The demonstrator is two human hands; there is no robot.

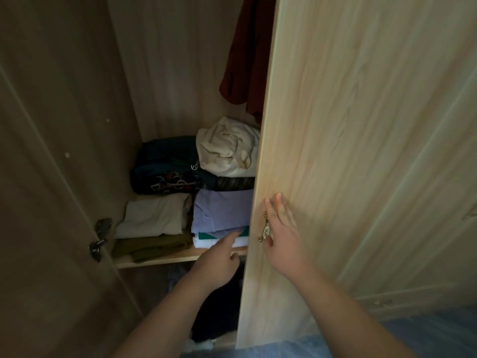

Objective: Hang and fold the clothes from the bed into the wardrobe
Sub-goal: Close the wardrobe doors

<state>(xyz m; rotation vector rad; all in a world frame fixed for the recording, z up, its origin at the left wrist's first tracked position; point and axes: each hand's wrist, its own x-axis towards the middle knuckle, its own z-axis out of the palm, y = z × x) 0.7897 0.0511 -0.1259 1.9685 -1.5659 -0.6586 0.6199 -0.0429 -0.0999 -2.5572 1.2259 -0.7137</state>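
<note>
Your right hand point(281, 236) lies flat on the wardrobe door point(361, 151), fingers straight and slightly apart, just beside the door handle point(265, 227); left of the handle, your left hand point(219, 262) points one straight finger at the folded clothes point(222, 210) stacked on the shelf point(154, 262), its other fingers curled, holding nothing; high above the handle hangs a red garment point(245, 60).

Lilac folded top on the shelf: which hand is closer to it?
Left. The left hand points its forefinger at the front edge of the stack, just below the lilac top. The right hand lies flat on the door, beside its handle.
</note>
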